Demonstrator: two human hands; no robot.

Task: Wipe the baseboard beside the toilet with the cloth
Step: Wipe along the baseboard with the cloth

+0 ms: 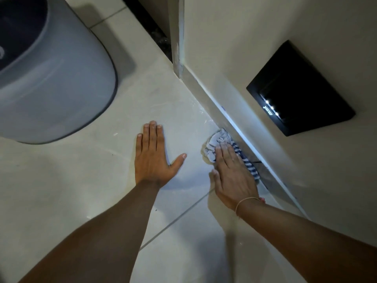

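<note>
A pale baseboard (pixel 206 94) runs diagonally along the foot of the wall, from upper centre to lower right. My right hand (pixel 232 172) presses a crumpled blue-and-white striped cloth (pixel 219 138) against the baseboard where it meets the floor. Most of the cloth lies under my fingers, with a bunched end sticking out ahead of them. My left hand (pixel 153 156) lies flat on the floor tiles, fingers spread, holding nothing, a little to the left of the cloth. The grey-white toilet (pixel 57 78) stands at the upper left.
A black rectangular panel (pixel 302 88) with small lights is set in the wall above the baseboard. A wall corner (pixel 179 48) juts out at the top centre, with a dark gap behind it. Pale floor tiles (pixel 81 180) with grout lines stretch between the toilet and the wall.
</note>
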